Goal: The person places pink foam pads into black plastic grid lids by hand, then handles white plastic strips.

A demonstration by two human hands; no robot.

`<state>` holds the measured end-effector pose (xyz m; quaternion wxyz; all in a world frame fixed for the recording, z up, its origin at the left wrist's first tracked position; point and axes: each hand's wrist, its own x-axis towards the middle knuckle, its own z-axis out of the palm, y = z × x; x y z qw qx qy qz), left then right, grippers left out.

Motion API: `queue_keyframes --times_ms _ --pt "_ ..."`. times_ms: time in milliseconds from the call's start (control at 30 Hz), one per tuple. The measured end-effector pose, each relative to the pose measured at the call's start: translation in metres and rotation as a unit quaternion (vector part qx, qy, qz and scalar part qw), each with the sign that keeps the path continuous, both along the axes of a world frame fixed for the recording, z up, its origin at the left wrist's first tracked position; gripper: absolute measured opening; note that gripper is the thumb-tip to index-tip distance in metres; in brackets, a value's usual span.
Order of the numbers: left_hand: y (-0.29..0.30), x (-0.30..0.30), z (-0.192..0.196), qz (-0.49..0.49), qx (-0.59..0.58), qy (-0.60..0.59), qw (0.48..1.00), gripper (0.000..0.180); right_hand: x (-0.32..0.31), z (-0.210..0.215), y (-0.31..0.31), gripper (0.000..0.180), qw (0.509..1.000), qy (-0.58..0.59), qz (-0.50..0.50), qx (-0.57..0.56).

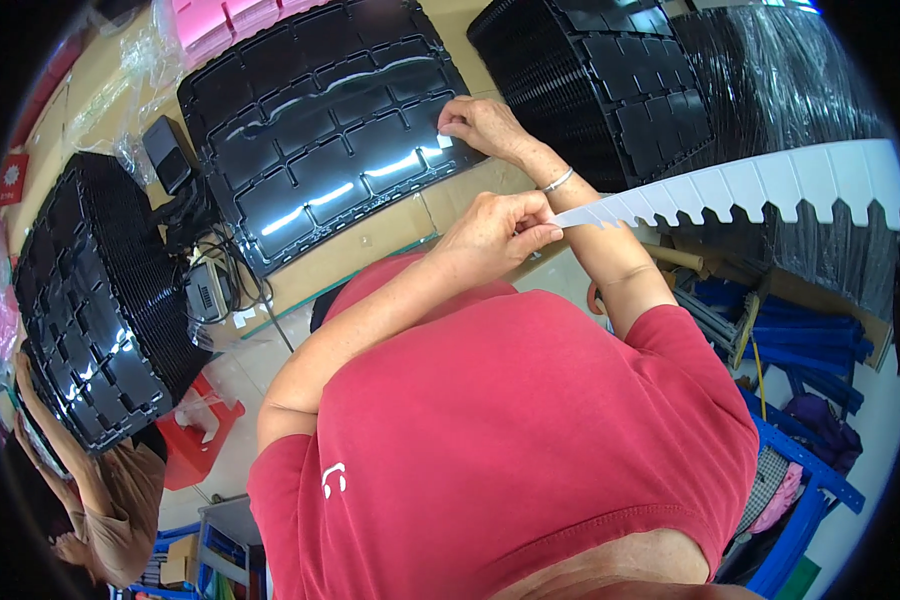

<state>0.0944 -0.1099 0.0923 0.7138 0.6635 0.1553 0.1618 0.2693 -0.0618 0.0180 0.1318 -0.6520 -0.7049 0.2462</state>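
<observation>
My left hand (500, 232) is closed in a pinch on the narrow end of a long pale grey strip (750, 182) with one toothed edge. The strip stretches right, across my right forearm. Farther out, my right hand (485, 124) has its thumb and fingertips pressed together at a small white label (444, 142). That label rests by the near right corner of a black plastic tray (320, 120) with moulded compartments. Light glares off the tray's near side. How firmly the fingertips hold the label is partly hidden.
Stacks of black trays stand left (90, 300) and back right. A black box-shaped device (169, 155) and cables lie left of the tray on the brown table (365, 243). Pink sheets (225, 25) lie at the back. A co-worker's arms (85, 480) show lower left, near a red stool (205, 435).
</observation>
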Motion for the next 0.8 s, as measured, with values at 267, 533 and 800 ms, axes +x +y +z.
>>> queue_keyframes --times_ms 267,533,800 --pt "0.003 -0.001 -0.002 0.026 0.010 -0.032 0.999 0.014 -0.009 -0.019 -0.011 0.006 0.987 -0.091 0.052 0.119" --pt "0.016 -0.007 -0.010 0.088 0.002 -0.052 0.995 0.010 -0.001 0.042 -0.106 0.012 0.969 -0.095 -0.067 0.218" --pt "0.037 0.014 -0.037 0.212 -0.140 -0.045 0.966 0.010 0.038 -0.020 -0.225 0.025 0.937 -0.293 -0.189 0.013"
